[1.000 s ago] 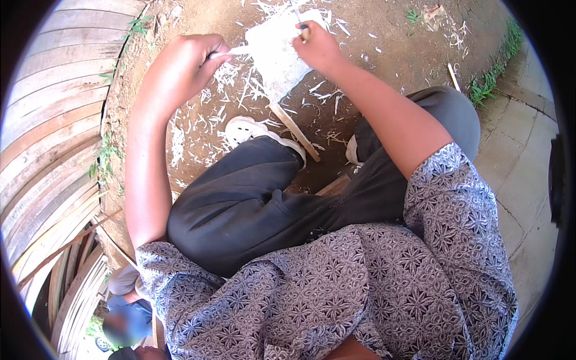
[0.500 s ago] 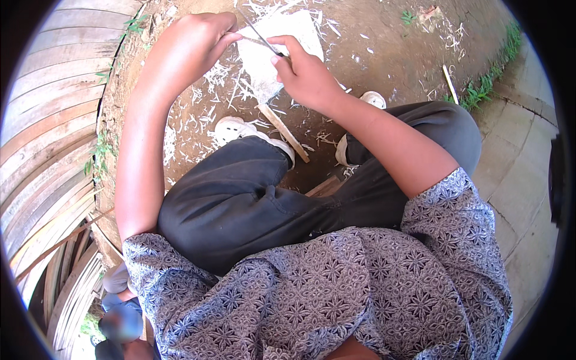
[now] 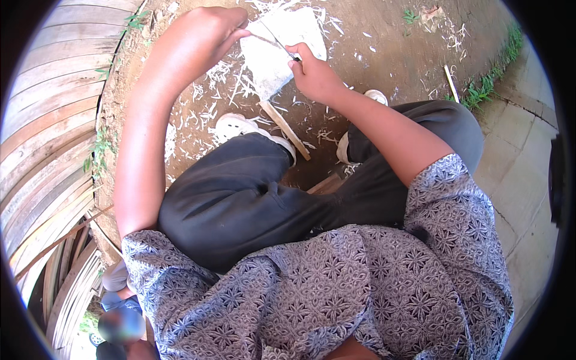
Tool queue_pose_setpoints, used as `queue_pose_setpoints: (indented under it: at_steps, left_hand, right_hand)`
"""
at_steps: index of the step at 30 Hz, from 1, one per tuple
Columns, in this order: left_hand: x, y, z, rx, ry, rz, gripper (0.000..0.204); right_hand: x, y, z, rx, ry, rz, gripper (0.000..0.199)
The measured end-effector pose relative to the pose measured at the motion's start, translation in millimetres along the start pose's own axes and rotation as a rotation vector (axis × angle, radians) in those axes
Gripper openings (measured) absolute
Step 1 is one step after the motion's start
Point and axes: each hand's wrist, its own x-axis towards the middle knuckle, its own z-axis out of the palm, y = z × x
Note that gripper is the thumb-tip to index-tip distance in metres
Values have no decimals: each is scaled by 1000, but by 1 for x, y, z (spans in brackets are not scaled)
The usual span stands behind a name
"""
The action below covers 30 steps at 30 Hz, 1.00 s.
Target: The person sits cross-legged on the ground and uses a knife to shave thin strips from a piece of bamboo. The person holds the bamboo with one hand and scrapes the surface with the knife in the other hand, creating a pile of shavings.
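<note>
My left hand is closed, pinching one end of a thin wooden strip above the far part of the ground. The strip points right, toward the other hand. My right hand is wrapped around the dark handle of a knife. Its narrow blade slants up and left, crossing the strip near the right fingers. Most of the handle is hidden in my palm. Beneath both hands lies a white cloth or sack on the soil, with pale wood shavings scattered around it.
A flat piece of wood lies between my white shoes. Long wooden slats run along the left side. Paving slabs border the soil on the right. Another person is at the lower left.
My right hand and the knife have shifted right and slightly down, leaving more room between the hands. My left hand has moved a little right and up, still pinching the strip.
</note>
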Motion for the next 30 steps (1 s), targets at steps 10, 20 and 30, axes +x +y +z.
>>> queue_pose_setpoints:
  at_steps: [10, 20, 30]
  left_hand:
    - [-9, -10, 4, 6, 1, 17, 22]
    - [-14, -15, 3, 34, 35, -32, 22]
    - [-11, -1, 1, 29, 12, -23, 22]
  right_hand:
    - [-1, -26, -1, -60, -36, 13, 35]
    - [-5, -45, -8, -31, -56, -80, 36]
    - [-12, -46, -4, 54, -74, -60, 35]
